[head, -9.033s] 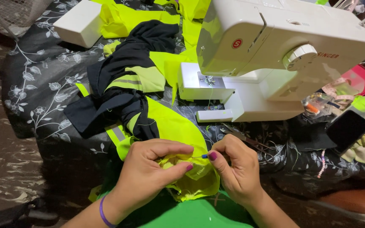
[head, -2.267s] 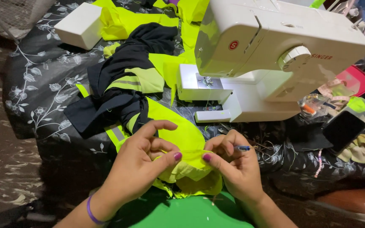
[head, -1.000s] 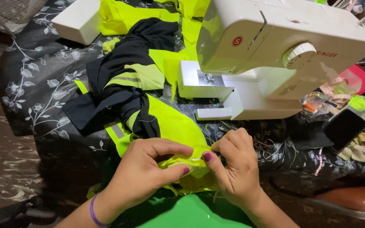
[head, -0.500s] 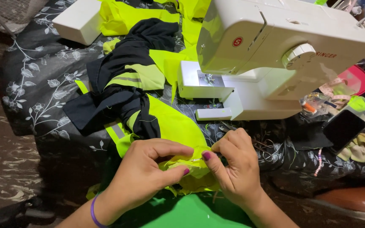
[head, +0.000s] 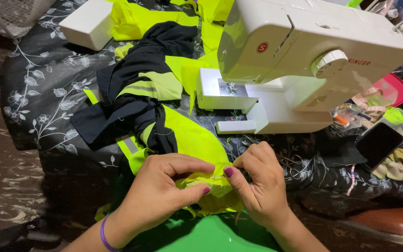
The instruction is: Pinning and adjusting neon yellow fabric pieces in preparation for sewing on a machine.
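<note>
Left hand (head: 162,193): thumb and forefinger pinch fold of neon-yellow fabric (head: 208,184) | right hand (head: 260,184): fingertips pressed together, pinching same fold just beside left | fabric: bunched between hands, trailing up to black garment (head: 136,100) | white sewing machine (head: 299,60) behind, apart

1. The left hand (head: 157,191), at the lower middle of the frame, has nails painted a dark magenta-purple.
2. A thin purple band (head: 103,234) circles the left wrist at the lower left of the frame.
3. The right hand (head: 260,186), at the lower middle right, has the same dark magenta polish on its thumbnail.
4. Both forearms are bare, with no sleeves in view.
5. A bright green garment (head: 206,235) shows at the bottom edge, between the forearms.
</note>
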